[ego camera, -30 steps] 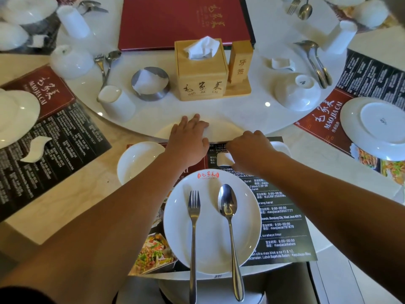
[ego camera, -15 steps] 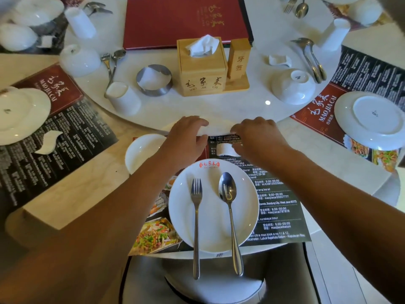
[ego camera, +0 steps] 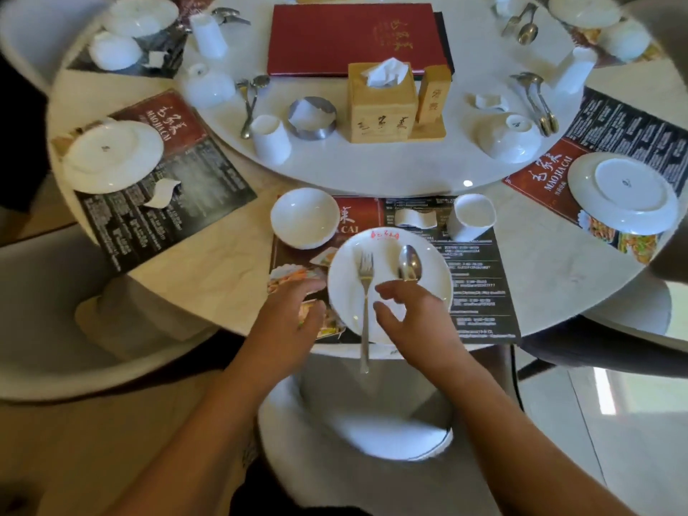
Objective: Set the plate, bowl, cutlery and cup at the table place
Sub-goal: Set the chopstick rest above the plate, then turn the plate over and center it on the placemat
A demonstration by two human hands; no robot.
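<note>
Grips: left grip (ego camera: 286,314) spread and empty over the dark printed paper placemat (ego camera: 480,292), just left of the round white ceramic plate (ego camera: 346,277); right grip (ego camera: 413,314) loosely cupped and empty above the plate's near half.
Fork: slim silver steel fork (ego camera: 365,288) lies on the plate between the grips, just left of the right fingertips. Its long axis runs near to far, with the tines pointing away and the handle overhanging the pale marble bench (ego camera: 223,288).
Spoon: silver steel spoon (ego camera: 409,268) lies parallel to the fork, bowl pointing away. Its handle is hidden under the right grip, so that hand is nearer.
Beyond: shallow white ceramic bowl (ego camera: 305,217) far-left of the plate; white handleless ceramic cup (ego camera: 471,216) far-right.
Judgement: any pickup should close across the handles.
</note>
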